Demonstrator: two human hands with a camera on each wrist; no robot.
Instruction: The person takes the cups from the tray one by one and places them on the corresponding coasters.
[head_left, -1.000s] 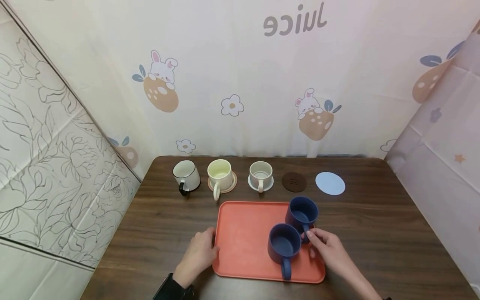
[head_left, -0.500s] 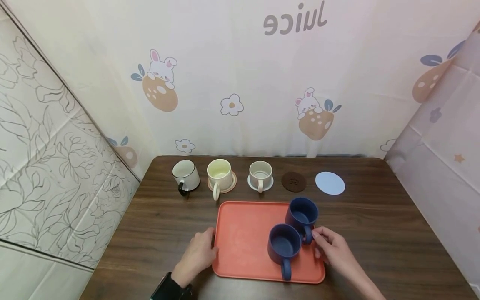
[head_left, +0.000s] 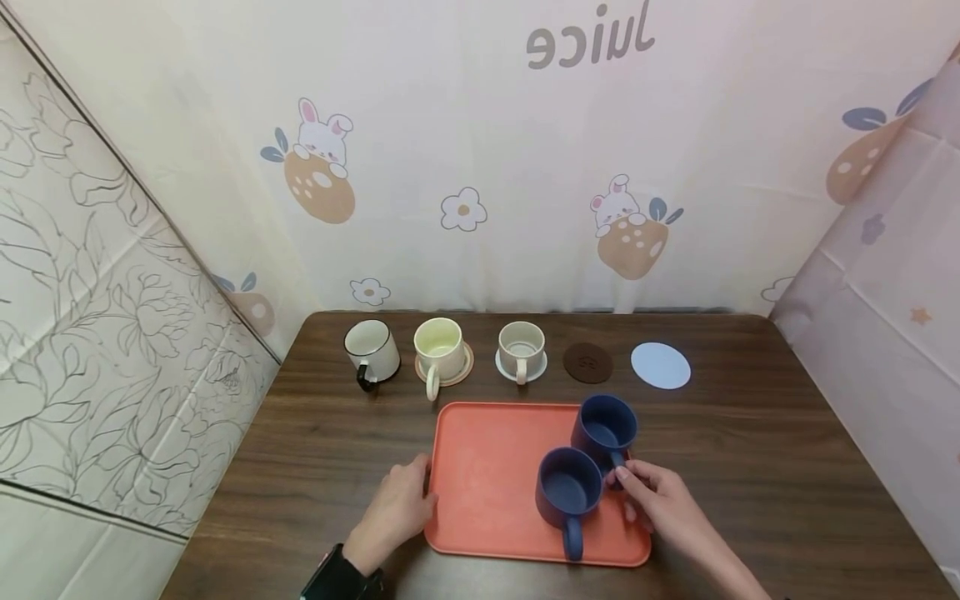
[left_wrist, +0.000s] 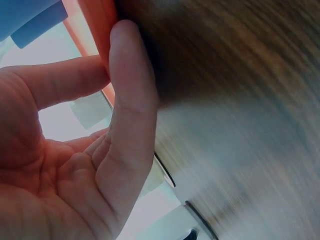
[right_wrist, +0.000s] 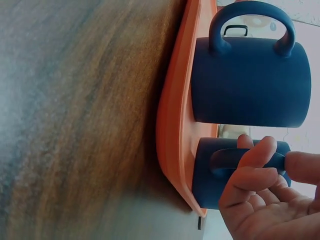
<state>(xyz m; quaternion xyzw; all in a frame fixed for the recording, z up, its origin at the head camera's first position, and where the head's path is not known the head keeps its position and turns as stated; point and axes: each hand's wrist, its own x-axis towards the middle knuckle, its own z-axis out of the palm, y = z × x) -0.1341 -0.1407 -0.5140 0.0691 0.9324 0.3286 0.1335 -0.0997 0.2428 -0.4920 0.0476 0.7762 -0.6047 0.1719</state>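
An orange-red tray (head_left: pixel 483 475) lies on the wooden table, bearing two dark blue mugs on its right half. The near mug (head_left: pixel 558 500) stands upright with its handle toward the front. Close behind it is the far mug (head_left: pixel 592 433), also upright, at the tray's right edge. My right hand (head_left: pixel 663 504) pinches the far mug's handle; the right wrist view shows thumb and fingers around this handle (right_wrist: pixel 230 159). At the tray's left side, my left hand (head_left: pixel 396 507) grips the rim (left_wrist: pixel 95 30) between thumb and finger.
Along the back stand a white mug with a black handle (head_left: pixel 372 350), a cream mug (head_left: pixel 441 350) on a round coaster, and a small beige cup (head_left: pixel 522 348) on a white coaster. Right of them lie a brown coaster (head_left: pixel 588 363) and a pale blue coaster (head_left: pixel 660 366).
My right thumb and fingers shifted slightly right on the far mug's handle, then came back left onto it. The mugs, tray and left hand look almost unmoved.
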